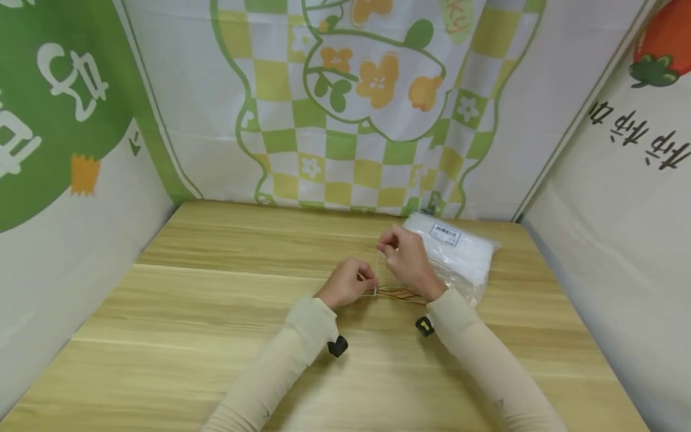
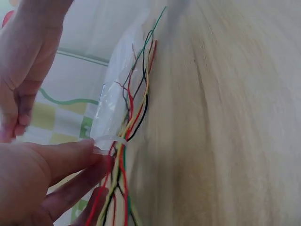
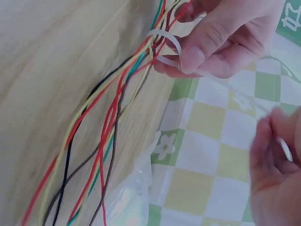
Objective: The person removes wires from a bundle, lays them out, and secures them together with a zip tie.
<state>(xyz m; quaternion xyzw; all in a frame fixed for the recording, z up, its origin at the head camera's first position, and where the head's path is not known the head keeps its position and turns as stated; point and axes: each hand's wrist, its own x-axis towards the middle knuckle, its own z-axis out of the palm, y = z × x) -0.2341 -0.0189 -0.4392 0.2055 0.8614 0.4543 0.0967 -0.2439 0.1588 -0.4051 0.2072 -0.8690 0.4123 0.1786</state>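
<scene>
From the head camera, the thin coloured wires [image 1: 396,293] are too small to count, partly hidden by the right hand [image 1: 411,263]. The translucent white plastic cable tie [image 3: 165,46] blurs toward that hand's fingers [image 3: 273,162], whose grip is unclear.

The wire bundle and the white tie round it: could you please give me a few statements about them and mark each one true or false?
1. A white zip tie is looped round the bundle of coloured wires. True.
2. The left hand pinches the tie at the loop. True.
3. The right hand lies flat on the table. False: it is raised and pinches the tie's free tail.
4. A clear plastic bag with a barcode label lies beside the right hand. True.
5. All the wires are blue. False: they are red, yellow, green, black and brown.
</scene>
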